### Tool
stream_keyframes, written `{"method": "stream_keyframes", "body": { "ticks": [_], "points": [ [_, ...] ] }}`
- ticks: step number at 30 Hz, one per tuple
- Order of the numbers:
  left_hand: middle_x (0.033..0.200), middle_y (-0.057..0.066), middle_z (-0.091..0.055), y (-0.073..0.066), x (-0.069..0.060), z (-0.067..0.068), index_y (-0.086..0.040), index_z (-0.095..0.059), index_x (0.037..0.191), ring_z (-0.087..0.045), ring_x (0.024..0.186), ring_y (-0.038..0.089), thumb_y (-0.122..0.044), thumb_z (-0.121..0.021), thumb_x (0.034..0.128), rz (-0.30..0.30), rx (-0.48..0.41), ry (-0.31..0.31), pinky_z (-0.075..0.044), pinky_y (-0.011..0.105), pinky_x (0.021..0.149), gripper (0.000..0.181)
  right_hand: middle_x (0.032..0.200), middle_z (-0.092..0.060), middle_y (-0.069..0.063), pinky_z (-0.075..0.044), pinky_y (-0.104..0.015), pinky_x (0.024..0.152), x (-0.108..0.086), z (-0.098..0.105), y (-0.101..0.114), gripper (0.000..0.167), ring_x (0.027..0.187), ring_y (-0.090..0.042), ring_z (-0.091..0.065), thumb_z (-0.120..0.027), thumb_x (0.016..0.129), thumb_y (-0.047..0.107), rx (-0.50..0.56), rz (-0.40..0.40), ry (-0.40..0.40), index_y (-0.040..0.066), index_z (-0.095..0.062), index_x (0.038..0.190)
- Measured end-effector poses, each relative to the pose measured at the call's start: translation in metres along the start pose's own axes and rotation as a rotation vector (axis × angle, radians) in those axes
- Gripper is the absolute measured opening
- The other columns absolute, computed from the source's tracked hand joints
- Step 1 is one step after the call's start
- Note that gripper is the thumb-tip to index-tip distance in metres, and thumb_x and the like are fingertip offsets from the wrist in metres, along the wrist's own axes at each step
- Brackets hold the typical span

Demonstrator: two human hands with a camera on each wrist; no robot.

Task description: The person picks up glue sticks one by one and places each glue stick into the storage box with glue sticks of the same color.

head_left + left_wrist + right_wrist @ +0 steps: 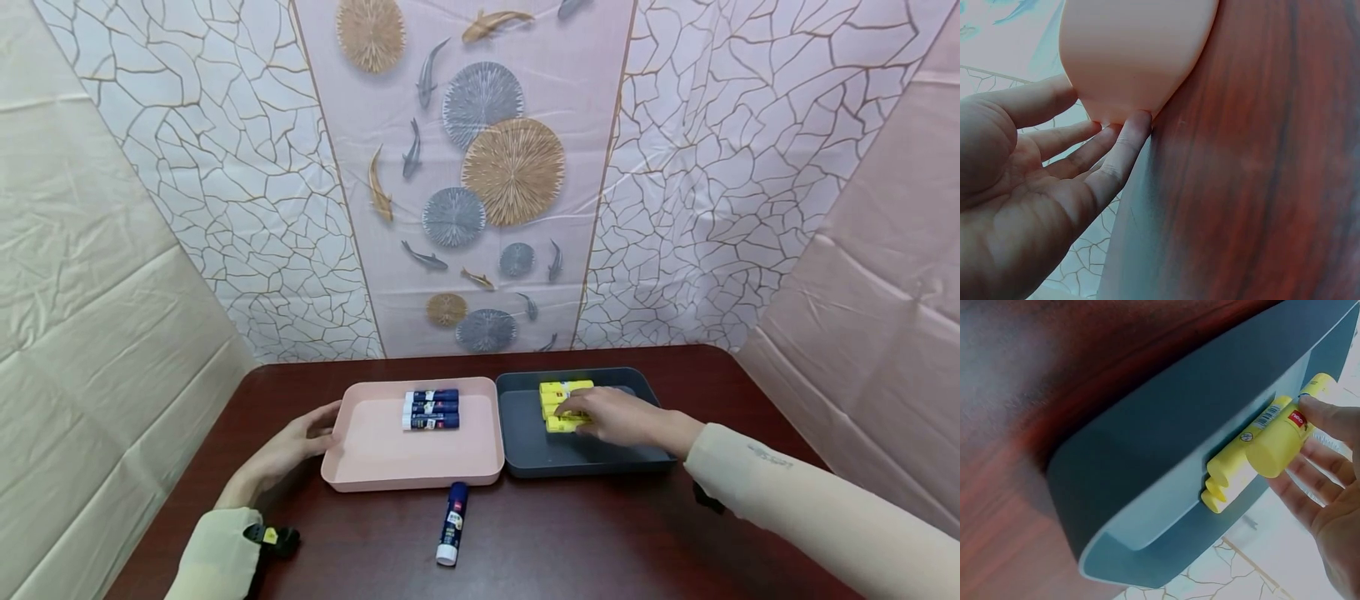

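In the right wrist view, my right hand point(1335, 481) pinches a yellow glue stick point(1282, 437) between thumb and fingers, just above other yellow glue sticks point(1235, 459) lying side by side in the dark grey tray point(1116, 462). From the head view, that right hand point(618, 415) reaches over the same tray and partly covers the yellow sticks. At the left end of the pink tray point(375, 475), my left hand point(288, 446) touches the outer wall with fairly straight fingertips. Three blue glue sticks with white ends point(442, 408) lie in a row inside the pink tray.
One more blue glue stick point(452, 525) lies on the dark red wooden table point(570, 533), in front of the pink tray near its right corner. Both trays stand side by side. A patterned cloth point(480, 250) hangs behind the table, with plain cloth at both sides.
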State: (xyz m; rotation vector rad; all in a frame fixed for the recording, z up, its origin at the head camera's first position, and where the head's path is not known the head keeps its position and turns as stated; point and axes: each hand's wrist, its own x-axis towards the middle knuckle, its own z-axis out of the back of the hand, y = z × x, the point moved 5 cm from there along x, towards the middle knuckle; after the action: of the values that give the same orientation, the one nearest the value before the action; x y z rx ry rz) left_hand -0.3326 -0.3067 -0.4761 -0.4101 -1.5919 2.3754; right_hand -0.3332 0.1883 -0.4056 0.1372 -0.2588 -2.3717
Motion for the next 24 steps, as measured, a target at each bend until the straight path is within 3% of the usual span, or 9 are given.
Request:
{"method": "stream_keyframes", "body": {
  "ticks": [5, 12, 24],
  "points": [
    [0.165, 0.027, -0.029, 0.000, 0.000, 0.000, -0.001, -0.024, 0.164, -0.044, 0.142, 0.046, -0.015, -0.064, 0.1035, 0.005, -0.008, -0.001, -0.046, 0.043, 0.108, 0.074, 0.128, -0.069, -0.008, -0.055, -0.048, 0.094, 0.008, -0.003, 0.002, 0.037, 0.119, -0.030, -0.066, -0.078, 0.093, 0.006, -0.073, 0.008, 0.044, 0.008, -0.071, 0.130],
    [0.165, 0.026, -0.030, -0.001, 0.001, 0.000, -0.002, -0.025, 0.164, -0.046, 0.141, 0.045, -0.016, -0.065, 0.1030, 0.017, -0.009, -0.007, -0.044, 0.051, 0.110, 0.075, 0.127, -0.069, -0.008, -0.055, -0.049, 0.094, 0.012, -0.007, 0.000, 0.038, 0.117, -0.029, -0.066, -0.079, 0.092, 0.007, -0.121, 0.012, 0.038, 0.009, -0.072, 0.130],
    [0.165, 0.026, -0.029, 0.000, 0.000, 0.000, -0.001, -0.024, 0.164, -0.045, 0.141, 0.045, -0.017, -0.066, 0.1030, 0.010, -0.008, -0.007, -0.045, 0.046, 0.109, 0.075, 0.126, -0.070, -0.009, -0.056, -0.049, 0.092, 0.013, -0.014, 0.000, 0.036, 0.118, -0.029, -0.065, -0.080, 0.090, 0.004, -0.182, 0.047, 0.023, 0.010, -0.074, 0.125]
  ]
}}
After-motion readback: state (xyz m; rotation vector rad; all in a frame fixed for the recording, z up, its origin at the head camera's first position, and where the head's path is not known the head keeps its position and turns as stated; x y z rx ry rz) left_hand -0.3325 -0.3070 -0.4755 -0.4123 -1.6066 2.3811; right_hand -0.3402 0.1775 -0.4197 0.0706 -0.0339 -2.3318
